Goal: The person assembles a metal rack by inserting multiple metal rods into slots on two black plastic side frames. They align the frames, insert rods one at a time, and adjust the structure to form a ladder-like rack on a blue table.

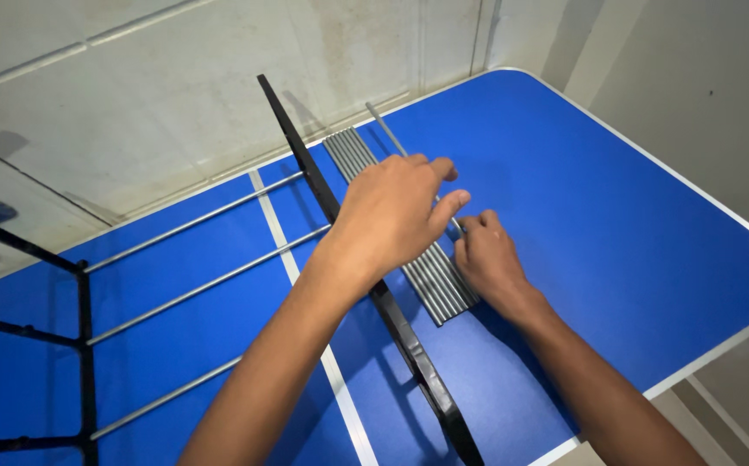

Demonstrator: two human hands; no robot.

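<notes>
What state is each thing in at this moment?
Left hand: over the rod bundle, pinching one rod.
Right hand: resting on the bundle, fingers on that rod.
Single rod: angled off the bundle.
Rod bundle: flat on the table.
Black bar: three rods fitted.
Blue table: flat.

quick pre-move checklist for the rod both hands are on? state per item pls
1. Left hand on the single metal rod: ok, fingers pinch it above the pile.
2. Right hand on the same rod: cannot tell, its fingertips are partly hidden.
3. Rod lifted off the row of rods: ok at the far end, which angles up past the pile.
4. Remaining rods lying side by side, flat on the blue table: ok.
5. Black rail already carries rods: ok, three inserted rods run leftward to the black frame.
6. Free hole in the rail: cannot tell.
</notes>
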